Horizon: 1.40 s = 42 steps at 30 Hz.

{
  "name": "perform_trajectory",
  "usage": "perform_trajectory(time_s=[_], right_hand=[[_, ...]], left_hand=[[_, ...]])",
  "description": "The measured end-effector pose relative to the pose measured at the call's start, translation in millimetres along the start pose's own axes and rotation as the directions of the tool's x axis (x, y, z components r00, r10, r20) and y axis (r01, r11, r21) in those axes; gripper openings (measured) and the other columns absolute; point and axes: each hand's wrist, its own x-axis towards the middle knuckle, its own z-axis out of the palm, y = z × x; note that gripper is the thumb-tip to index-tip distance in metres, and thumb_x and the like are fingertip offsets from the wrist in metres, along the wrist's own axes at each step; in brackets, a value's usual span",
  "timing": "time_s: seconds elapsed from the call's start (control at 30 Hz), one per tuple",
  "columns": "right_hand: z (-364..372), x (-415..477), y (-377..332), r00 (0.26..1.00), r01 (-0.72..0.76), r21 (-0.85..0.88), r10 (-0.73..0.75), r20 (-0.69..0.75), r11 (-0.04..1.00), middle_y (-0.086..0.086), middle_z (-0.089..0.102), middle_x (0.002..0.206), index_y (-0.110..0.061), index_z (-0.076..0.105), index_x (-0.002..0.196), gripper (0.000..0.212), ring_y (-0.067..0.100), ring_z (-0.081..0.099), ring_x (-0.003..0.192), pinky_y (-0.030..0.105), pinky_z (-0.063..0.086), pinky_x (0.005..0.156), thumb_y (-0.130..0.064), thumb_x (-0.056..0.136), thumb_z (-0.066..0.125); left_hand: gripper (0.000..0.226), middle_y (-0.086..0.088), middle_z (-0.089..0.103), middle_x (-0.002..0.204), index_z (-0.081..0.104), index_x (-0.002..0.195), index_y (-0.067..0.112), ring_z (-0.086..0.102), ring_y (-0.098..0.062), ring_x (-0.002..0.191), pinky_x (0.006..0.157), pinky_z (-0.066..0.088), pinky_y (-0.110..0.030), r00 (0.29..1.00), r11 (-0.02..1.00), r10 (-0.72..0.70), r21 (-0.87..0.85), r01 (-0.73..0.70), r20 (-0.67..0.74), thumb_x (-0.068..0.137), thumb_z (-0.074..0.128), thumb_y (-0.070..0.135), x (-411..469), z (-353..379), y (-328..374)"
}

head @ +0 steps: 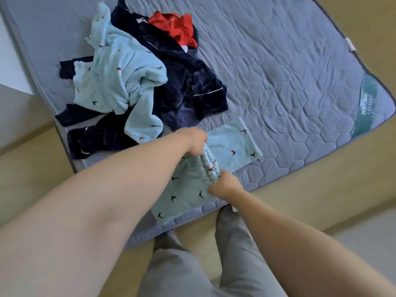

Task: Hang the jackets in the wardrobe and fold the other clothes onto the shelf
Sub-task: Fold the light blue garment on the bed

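Light blue fleece trousers (pixel 233 144) with small bird prints lie folded near the mattress's front edge. My left hand (pixel 194 141) grips the far end of their bunched elastic waistband, and my right hand (pixel 222 186) grips the near end. Further back on the mattress lies a heap of clothes. In it are a light blue fleece top (pixel 120 78) with the same print, a dark navy velvet garment (pixel 192 86) with white piping, and a red garment (pixel 177 26) at the far end.
The clothes rest on a grey-blue quilted mattress (pixel 289 71) that sits on a beige floor (pixel 321 200). My legs in grey trousers (pixel 192 264) stand at its front edge. A white wall shows at the far left.
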Motion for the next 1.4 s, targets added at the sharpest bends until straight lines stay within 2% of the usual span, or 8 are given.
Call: perform_trajectory(time_s=[0.3, 0.63, 0.87, 1.03, 1.17, 1.23, 1.3, 1.4], right_hand=[[-135, 134, 74, 0.994, -0.101, -0.016, 0.101, -0.046, 0.995, 0.003, 0.057, 0.084, -0.015, 0.057, 0.099, 0.020, 0.018, 0.055, 0.068, 0.027, 0.041, 0.051, -0.021, 0.081, 0.064], [-155, 206, 131, 0.988, -0.117, 0.081, 0.124, -0.092, 0.990, 0.003, 0.063, 0.079, -0.018, 0.058, 0.087, 0.015, 0.020, 0.059, 0.066, 0.027, 0.042, 0.050, -0.024, 0.078, 0.068], [-158, 227, 138, 0.993, -0.122, 0.088, 0.121, 0.011, 0.989, 0.005, 0.057, 0.120, -0.021, 0.044, 0.137, 0.078, 0.024, 0.060, 0.103, 0.035, 0.055, 0.076, -0.021, 0.070, 0.084], [-167, 249, 128, 0.982, -0.130, 0.232, 0.092, 0.166, 0.964, 0.001, 0.068, 0.117, -0.018, 0.059, 0.129, 0.078, 0.020, 0.067, 0.103, 0.033, 0.056, 0.077, -0.037, 0.062, 0.095], [-176, 265, 119, 0.949, -0.180, 0.216, 0.111, 0.296, 0.960, -0.002, 0.077, 0.105, -0.029, 0.069, 0.116, 0.088, 0.023, 0.074, 0.097, 0.042, 0.059, 0.089, -0.061, 0.039, 0.097], [-178, 271, 113, 0.929, -0.179, 0.205, 0.097, 0.357, 0.962, -0.003, 0.078, 0.101, -0.029, 0.071, 0.113, 0.093, 0.024, 0.075, 0.096, 0.046, 0.057, 0.095, -0.065, 0.032, 0.097], [-180, 277, 107, 0.924, -0.185, 0.205, 0.099, 0.369, 0.961, -0.001, 0.079, 0.099, -0.022, 0.071, 0.113, 0.101, 0.024, 0.076, 0.094, 0.045, 0.057, 0.095, -0.066, 0.026, 0.098], [-178, 285, 98, 0.937, -0.204, 0.257, 0.112, 0.332, 0.945, 0.002, 0.079, 0.096, -0.015, 0.073, 0.109, 0.100, 0.024, 0.076, 0.090, 0.042, 0.058, 0.092, -0.064, 0.026, 0.099]], left_hand=[[0.040, 0.000, 0.058, 0.123, 0.058, 0.118, 0.033, 0.054, -0.024, 0.094, 0.072, 0.040, -0.031, 0.980, 0.965, -0.117, -0.253, 0.073, -0.162, 0.082, 0.056, 0.015, 172, -15, 53], [0.033, -0.004, 0.060, 0.127, 0.060, 0.120, 0.026, 0.057, -0.030, 0.114, 0.086, 0.040, -0.035, 0.966, 0.978, -0.097, -0.205, 0.048, -0.238, 0.089, 0.054, 0.020, 276, 6, 82], [0.046, -0.012, 0.051, 0.139, 0.047, 0.138, 0.015, 0.049, -0.034, 0.130, 0.104, 0.042, -0.044, 0.969, 0.987, -0.091, -0.148, 0.058, -0.228, 0.093, 0.057, 0.022, 302, 21, 85], [0.057, -0.015, 0.049, 0.146, 0.041, 0.143, 0.010, 0.047, -0.033, 0.135, 0.107, 0.043, -0.041, 0.937, 0.869, -0.341, -0.407, 0.282, -0.078, 0.089, 0.055, 0.019, 313, 32, 83], [0.049, -0.018, 0.059, 0.134, 0.051, 0.135, 0.007, 0.062, -0.032, 0.113, 0.072, 0.050, -0.033, 0.905, 0.757, -0.426, -0.542, 0.365, 0.014, 0.087, 0.055, 0.015, 321, 39, 75], [0.045, -0.012, 0.063, 0.127, 0.052, 0.131, 0.014, 0.063, -0.030, 0.110, 0.084, 0.053, -0.037, 0.912, 0.697, -0.411, -0.643, 0.318, 0.005, 0.087, 0.055, 0.017, 318, 46, 67], [0.048, -0.005, 0.060, 0.128, 0.050, 0.131, 0.019, 0.060, -0.028, 0.115, 0.100, 0.048, -0.041, 0.884, 0.702, -0.447, -0.666, 0.252, -0.135, 0.084, 0.058, 0.017, 305, 59, 62], [0.047, -0.005, 0.055, 0.130, 0.055, 0.124, 0.017, 0.054, -0.029, 0.120, 0.103, 0.040, -0.041, 0.686, 0.863, -0.430, -0.490, 0.122, -0.587, 0.077, 0.061, 0.018, 264, 96, 70]])
